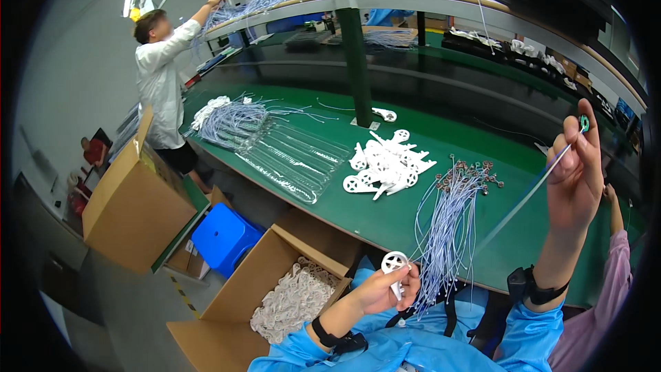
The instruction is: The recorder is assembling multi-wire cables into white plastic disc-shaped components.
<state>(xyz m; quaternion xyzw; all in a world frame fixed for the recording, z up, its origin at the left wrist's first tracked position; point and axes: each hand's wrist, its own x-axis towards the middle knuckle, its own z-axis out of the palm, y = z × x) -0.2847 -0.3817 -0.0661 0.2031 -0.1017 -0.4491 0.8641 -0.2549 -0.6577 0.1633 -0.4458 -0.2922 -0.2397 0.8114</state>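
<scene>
My left hand [372,295], low and near my body, is closed around a white plastic housing [394,260] with a round, cross-spoked head and a narrow handle. My right hand [577,182] is raised at the right, its fingers pinching the end of a thin pale cable [527,198]. A small green ring-shaped piece [584,123] sits at that cable's tip. The cable slants down toward my left hand; I cannot tell where it ends. Between the hands lies a bundle of blue-white cables [447,244] with reddish-brown round ends. Similar white housings [385,169] are heaped beyond it on the green table [310,103].
Clear plastic-wrapped cables [296,162] lie farther left. An open cardboard box [220,324] of white parts stands below the table edge, beside a blue stool [224,240]. A co-worker in white [162,62] reaches to the cable-laden shelf [296,7]. Another person's pink sleeve [599,303] is close at right.
</scene>
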